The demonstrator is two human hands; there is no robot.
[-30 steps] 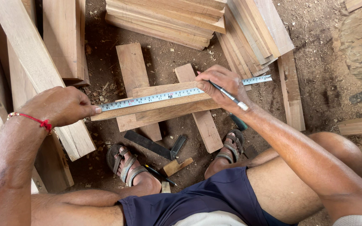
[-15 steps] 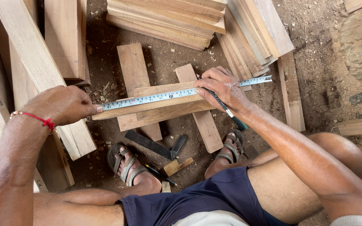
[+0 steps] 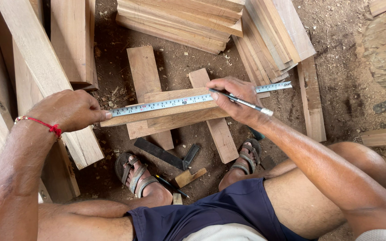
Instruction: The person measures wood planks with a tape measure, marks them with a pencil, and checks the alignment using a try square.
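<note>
Pinning flat steel tape [image 3: 170, 104] along rough-sawn plank [image 3: 166, 117], pencil [image 3: 242, 102] poised.

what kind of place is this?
Most likely an informal woodworking yard. Stacks of sawn planks stand on a dirt floor strewn with sawdust; the left hand and right hand, which holds a pencil, stretch a tape measure along a board.

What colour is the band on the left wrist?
Red: a thin cord on the left wrist, clearest in the head view.
</note>
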